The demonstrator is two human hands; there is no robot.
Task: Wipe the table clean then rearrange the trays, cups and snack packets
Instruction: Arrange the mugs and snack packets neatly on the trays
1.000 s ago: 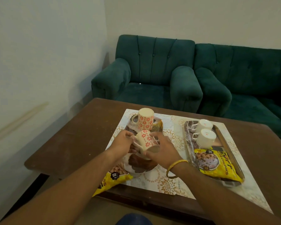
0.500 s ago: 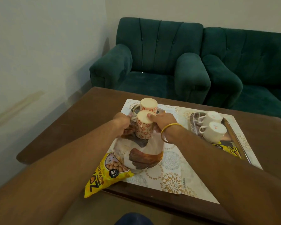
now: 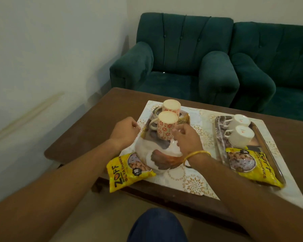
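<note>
Matt brown wood desk; right tray shiny metal; cups glazed ceramic; snack packets glossy plastic; sofas green velvety cloth.

Floral cups inverted on printed tray, white cups, packet on steel tray

Plain pale walls meet in a corner behind a dark green tufted armchair, a matching sofa just beside it. A brown wooden worktop stands before them, over beige floor.
</note>
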